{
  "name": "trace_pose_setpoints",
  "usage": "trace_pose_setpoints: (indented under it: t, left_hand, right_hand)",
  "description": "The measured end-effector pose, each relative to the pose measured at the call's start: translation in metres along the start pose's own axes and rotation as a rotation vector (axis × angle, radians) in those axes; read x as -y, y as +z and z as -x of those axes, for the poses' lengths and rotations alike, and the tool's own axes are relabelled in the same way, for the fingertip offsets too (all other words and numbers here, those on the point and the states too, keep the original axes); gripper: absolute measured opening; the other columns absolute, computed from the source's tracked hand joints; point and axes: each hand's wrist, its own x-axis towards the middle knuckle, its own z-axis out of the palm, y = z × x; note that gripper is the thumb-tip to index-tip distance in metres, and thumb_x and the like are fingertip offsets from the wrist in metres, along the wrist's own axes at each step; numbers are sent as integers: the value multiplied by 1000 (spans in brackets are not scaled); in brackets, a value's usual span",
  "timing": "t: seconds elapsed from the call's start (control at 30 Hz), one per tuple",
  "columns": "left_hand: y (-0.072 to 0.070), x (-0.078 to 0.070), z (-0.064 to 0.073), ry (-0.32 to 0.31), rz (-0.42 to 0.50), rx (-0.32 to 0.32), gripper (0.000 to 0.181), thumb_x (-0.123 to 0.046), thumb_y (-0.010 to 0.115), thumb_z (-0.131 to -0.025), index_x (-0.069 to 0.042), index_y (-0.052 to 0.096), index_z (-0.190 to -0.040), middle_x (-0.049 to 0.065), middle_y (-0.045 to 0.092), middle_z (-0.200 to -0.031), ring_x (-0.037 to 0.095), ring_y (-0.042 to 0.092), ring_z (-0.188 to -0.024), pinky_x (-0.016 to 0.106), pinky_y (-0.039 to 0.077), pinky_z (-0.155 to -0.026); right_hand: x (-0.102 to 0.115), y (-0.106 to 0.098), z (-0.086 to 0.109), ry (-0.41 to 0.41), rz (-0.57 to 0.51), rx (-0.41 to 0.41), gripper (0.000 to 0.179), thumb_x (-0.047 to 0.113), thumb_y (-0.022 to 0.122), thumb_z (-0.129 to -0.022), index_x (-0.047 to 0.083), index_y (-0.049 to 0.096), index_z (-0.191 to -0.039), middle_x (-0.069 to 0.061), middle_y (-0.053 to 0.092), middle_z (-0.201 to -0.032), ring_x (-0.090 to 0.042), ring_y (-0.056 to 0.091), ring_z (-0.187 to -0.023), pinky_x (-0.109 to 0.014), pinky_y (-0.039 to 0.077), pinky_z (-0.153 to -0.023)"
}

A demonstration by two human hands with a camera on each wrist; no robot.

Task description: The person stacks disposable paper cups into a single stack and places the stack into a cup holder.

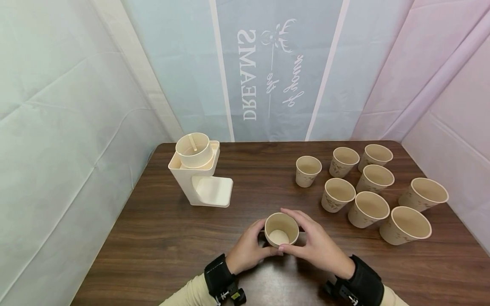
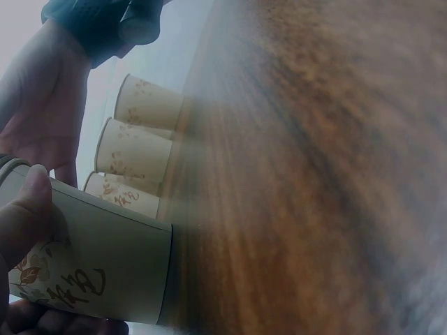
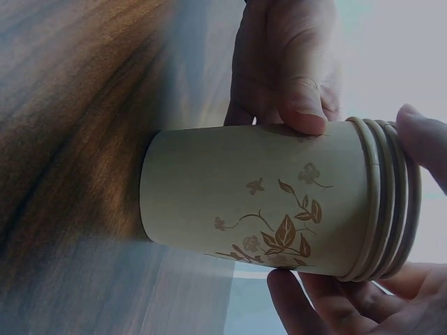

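Observation:
A nested stack of paper cups (image 1: 281, 223) stands upright on the table in front of me. Several rims (image 3: 384, 199) sit close together at its top in the right wrist view, and brown flowers are printed on its side. My left hand (image 1: 249, 248) grips the stack from the left, its thumb on the outer cup's wall. From the right, my right hand (image 1: 317, 244) holds the top by the rims, thumb on the near side and fingers round the far side. In the left wrist view the lowest cup (image 2: 105, 258) is seen from its side.
Several single paper cups (image 1: 338, 195) stand upright on the right of the brown wooden table (image 1: 153, 242). At the back left is a cream stand (image 1: 187, 182) with a flat base and a round container (image 1: 194, 157) on top. Fabric walls (image 1: 76, 127) surround the table.

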Motion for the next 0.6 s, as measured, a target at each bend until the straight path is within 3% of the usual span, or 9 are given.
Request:
trace_pose_setpoints:
  t: [0.6]
  left_hand:
    - [1, 1, 0, 2, 7, 2, 72, -21, 89, -81, -11, 53, -143, 2, 60, -133, 16, 58, -121, 33, 48, -105]
  right_hand:
    - [-2, 0, 1, -18, 6, 14, 79, 23, 87, -83, 7, 48, -149, -4, 60, -135, -20, 58, -121, -36, 56, -91]
